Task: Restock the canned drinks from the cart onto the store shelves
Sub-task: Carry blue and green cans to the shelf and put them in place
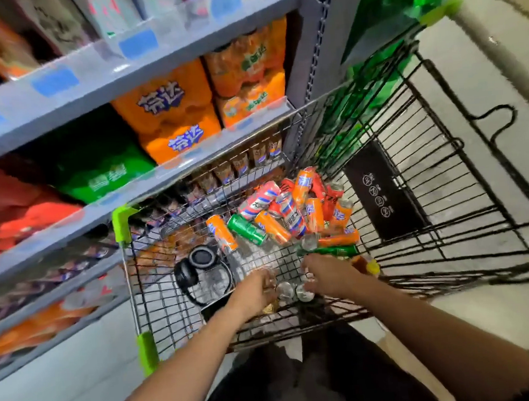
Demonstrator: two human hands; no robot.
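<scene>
Both grips, left hand [258, 290] and right hand [328, 274], curled round upright cans [291, 290] in cart [411, 165].

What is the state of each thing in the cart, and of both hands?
left hand: down in the cart, fingers curled among upright cans
right hand: down in the cart, at the cans
upright cans: standing, tops up
loose cans: lying piled
headphones: lying flat
cart: partly filled

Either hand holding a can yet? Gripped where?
Cannot tell. Left hand and right hand are down among upright cans in the cart; blur hides any grip.
</scene>
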